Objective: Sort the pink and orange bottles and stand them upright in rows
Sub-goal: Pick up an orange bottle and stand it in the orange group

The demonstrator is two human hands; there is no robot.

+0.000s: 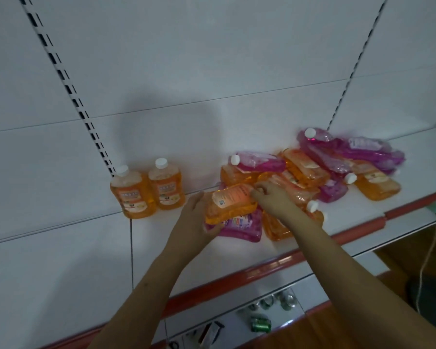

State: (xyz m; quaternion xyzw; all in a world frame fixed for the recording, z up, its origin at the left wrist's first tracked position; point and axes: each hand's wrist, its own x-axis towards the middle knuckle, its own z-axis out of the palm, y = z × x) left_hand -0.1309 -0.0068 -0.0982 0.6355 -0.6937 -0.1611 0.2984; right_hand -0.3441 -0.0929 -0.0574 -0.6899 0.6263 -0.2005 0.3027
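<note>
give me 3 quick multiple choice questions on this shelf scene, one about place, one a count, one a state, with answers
1. Where do the upright orange bottles stand?
A. left of the pile
B. right of the pile
C. on the lower shelf

2. How many bottles stand upright?
A. none
B. two
C. five

3. The orange bottle between the left hand and right hand is
A. upright
B. lying on its side
C. uncapped and spilling

Answers: 1 A, they stand left of the heap; 2 B, two white-capped ones stand; 3 B, its label faces up.
</note>
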